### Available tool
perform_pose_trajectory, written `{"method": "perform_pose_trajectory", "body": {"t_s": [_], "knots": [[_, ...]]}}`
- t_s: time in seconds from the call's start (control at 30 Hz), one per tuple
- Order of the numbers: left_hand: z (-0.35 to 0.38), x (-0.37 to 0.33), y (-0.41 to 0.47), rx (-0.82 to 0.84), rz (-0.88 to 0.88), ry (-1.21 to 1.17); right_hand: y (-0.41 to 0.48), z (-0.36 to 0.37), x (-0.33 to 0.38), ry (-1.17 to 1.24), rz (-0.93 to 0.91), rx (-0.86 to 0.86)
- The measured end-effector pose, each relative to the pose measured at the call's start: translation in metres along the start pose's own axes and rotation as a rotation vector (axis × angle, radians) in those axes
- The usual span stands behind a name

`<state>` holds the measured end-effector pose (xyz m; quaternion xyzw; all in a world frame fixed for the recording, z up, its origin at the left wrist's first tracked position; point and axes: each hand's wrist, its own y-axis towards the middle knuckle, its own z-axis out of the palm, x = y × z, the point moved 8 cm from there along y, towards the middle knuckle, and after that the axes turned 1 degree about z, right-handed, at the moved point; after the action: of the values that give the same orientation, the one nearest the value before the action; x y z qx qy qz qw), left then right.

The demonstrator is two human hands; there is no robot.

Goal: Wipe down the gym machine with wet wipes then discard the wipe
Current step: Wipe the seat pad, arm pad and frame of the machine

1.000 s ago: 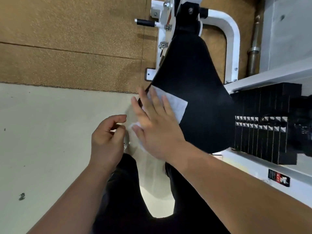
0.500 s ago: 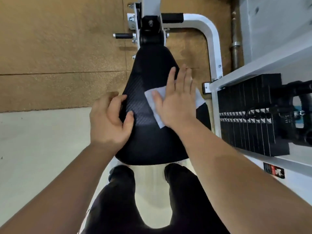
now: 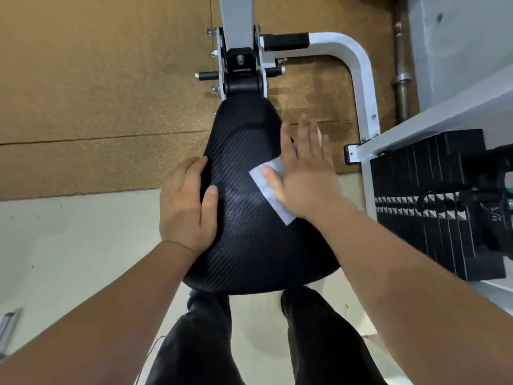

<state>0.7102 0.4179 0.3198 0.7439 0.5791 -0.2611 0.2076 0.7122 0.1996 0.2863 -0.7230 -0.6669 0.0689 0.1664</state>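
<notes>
The gym machine's black textured seat pad point(image 3: 244, 240) fills the middle of the view, mounted on a white frame point(image 3: 361, 79). My right hand point(image 3: 305, 179) lies flat on the pad's right side, fingers spread, pressing a white wet wipe point(image 3: 268, 187) against it. Most of the wipe is hidden under the palm; its left edge and a lower corner stick out. My left hand point(image 3: 186, 209) grips the pad's left edge, thumb on top and fingers curled around the side.
A black weight stack point(image 3: 433, 212) in the white frame stands close on the right. A metal bar point(image 3: 401, 76) leans at the back right by a grey wall. Brown rubber flooring lies beyond, pale floor on the left. My black-trousered legs point(image 3: 211, 343) stand below the pad.
My right hand has slid the wipe toward the pad's right edge. My left hand has settled its grip on the left edge. The view has come closer to the seat.
</notes>
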Motion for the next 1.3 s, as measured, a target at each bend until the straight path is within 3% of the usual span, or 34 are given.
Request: {"method": "perform_pose_trajectory", "body": {"t_s": [0.1,0.2,0.37,0.47,0.53,0.67,0.8,0.93,1.0,1.1,1.3], "knots": [[-0.002,0.000,0.001,-0.033,0.016,-0.028,0.065,-0.016,0.045,-0.009,-0.096,-0.004],[-0.003,0.001,0.002,-0.051,0.013,-0.026,0.069,-0.015,0.090,-0.086,-0.248,-0.035],[-0.005,0.007,0.000,-0.078,-0.064,-0.014,-0.039,0.008,0.098,-0.136,-0.829,0.005],[-0.006,0.006,-0.002,-0.086,-0.077,0.005,-0.049,0.006,0.067,-0.205,-1.045,0.026],[-0.006,0.005,-0.002,-0.092,-0.066,0.025,-0.011,-0.003,0.060,-0.228,-1.011,0.064],[-0.006,0.003,-0.002,-0.100,-0.046,0.039,0.083,-0.022,0.073,-0.212,-0.705,0.059],[-0.005,0.005,-0.003,-0.103,-0.055,0.034,0.094,-0.019,0.094,-0.144,-0.481,0.053],[-0.007,0.002,0.000,-0.085,-0.048,0.034,0.037,-0.017,0.103,-0.134,-0.696,0.031],[-0.007,0.001,0.002,-0.063,-0.055,0.044,0.030,-0.024,0.086,-0.218,-0.605,-0.022],[-0.008,0.001,0.005,-0.067,-0.067,0.046,0.037,-0.019,0.061,-0.214,-0.404,0.096],[-0.017,-0.012,0.045,-0.199,-0.101,-0.067,0.071,-0.021,0.065,-0.137,-0.581,0.043]]}}
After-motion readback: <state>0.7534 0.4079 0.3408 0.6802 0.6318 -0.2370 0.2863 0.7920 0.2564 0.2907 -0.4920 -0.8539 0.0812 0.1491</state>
